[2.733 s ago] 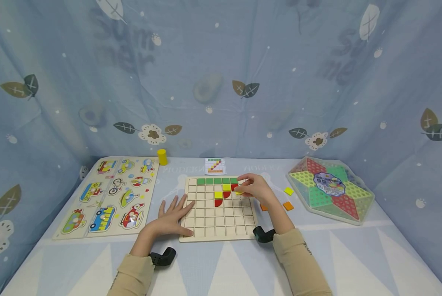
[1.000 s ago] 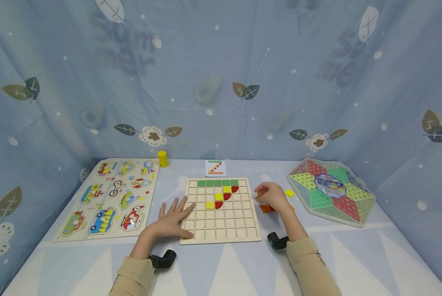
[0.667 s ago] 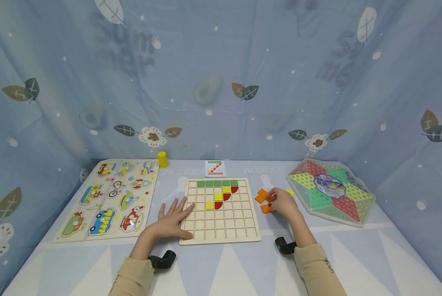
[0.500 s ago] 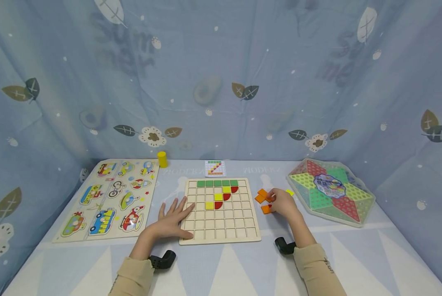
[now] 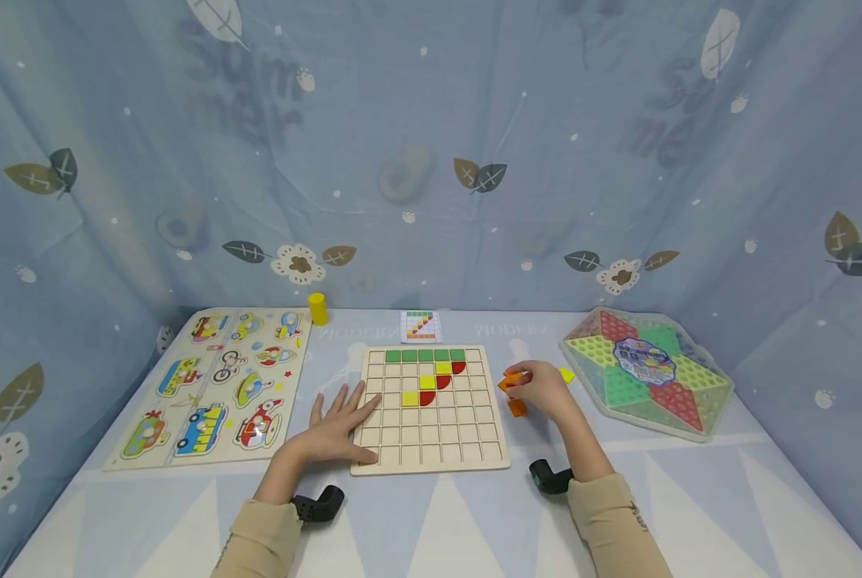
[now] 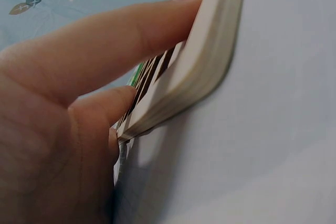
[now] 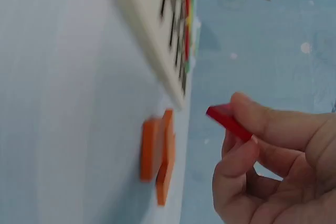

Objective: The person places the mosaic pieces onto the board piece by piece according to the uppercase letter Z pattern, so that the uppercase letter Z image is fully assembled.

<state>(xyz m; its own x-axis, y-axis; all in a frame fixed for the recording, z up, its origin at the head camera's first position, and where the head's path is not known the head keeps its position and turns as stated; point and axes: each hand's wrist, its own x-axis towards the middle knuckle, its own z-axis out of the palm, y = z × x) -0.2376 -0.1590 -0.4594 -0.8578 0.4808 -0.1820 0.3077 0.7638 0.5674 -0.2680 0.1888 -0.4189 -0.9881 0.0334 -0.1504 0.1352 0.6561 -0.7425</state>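
My left hand (image 5: pixel 333 429) lies spread on the left edge of the wooden grid board (image 5: pixel 449 457); in the left wrist view its thumb (image 6: pixel 142 32) rests on the rim. The right hand (image 5: pixel 542 389) is off the board's right side, above loose orange tiles (image 5: pixel 518 408). Between thumb and fingertips it pinches a small red tile (image 7: pixel 229 121), seen raised in the right wrist view. On the board, a row of green tiles (image 5: pixel 425 355) runs along the top. Yellow tiles (image 5: pixel 427 382) and red quarter-round tiles (image 5: pixel 443 382) step diagonally down to the left.
A pattern card (image 5: pixel 420 327) lies behind the board. To the left are a vehicle peg puzzle (image 5: pixel 232 417) and a yellow cylinder (image 5: pixel 318 309). At the right, a loose yellow tile (image 5: pixel 567 375) lies near a hexagonal checkers box (image 5: pixel 648 373).
A yellow tile that the right hand held now sits on the board. That hand moved right to the loose tiles, picked up a red one and lifted it slightly. The left hand stayed put.
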